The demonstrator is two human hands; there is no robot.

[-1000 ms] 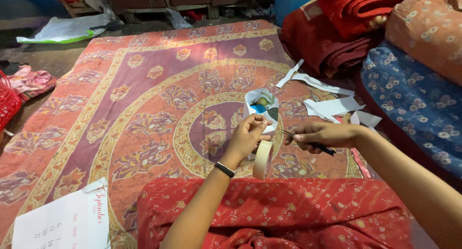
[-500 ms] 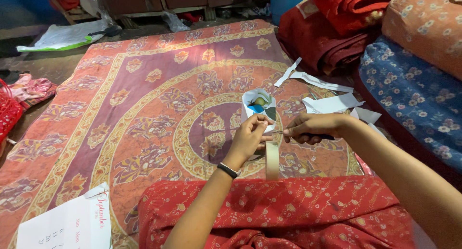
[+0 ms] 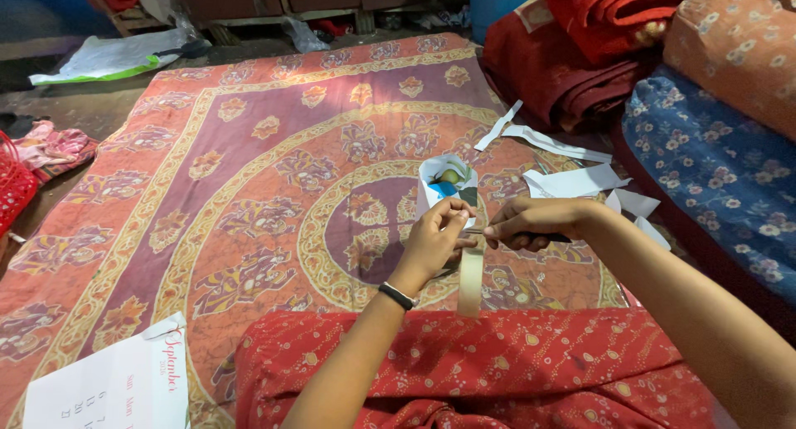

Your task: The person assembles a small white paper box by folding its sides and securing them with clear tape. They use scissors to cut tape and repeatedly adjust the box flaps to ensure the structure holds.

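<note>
My left hand (image 3: 433,243), with a black band on its wrist, pinches the end of a strip of pale tape. The tape roll (image 3: 470,281) dangles below, between both hands. Just above the fingers stands a folded white paper piece (image 3: 444,180) with blue and green inside; I cannot tell whether the hand holds it. My right hand (image 3: 531,224) is closed on a thin dark tool, likely scissors (image 3: 554,237), with its tip at the tape near the left fingers. Both hands hover over my lap, which is covered in red patterned cloth (image 3: 514,371).
A large orange and maroon patterned sheet (image 3: 249,172) covers the floor. White paper scraps (image 3: 572,180) lie to the right, beside stacked red and blue floral bedding (image 3: 705,139). A calendar page (image 3: 116,387) lies at front left, a red basket (image 3: 12,189) at far left.
My hands have come closer together, and the dangling tape roll has swung a little to the right. The view has shifted slightly.
</note>
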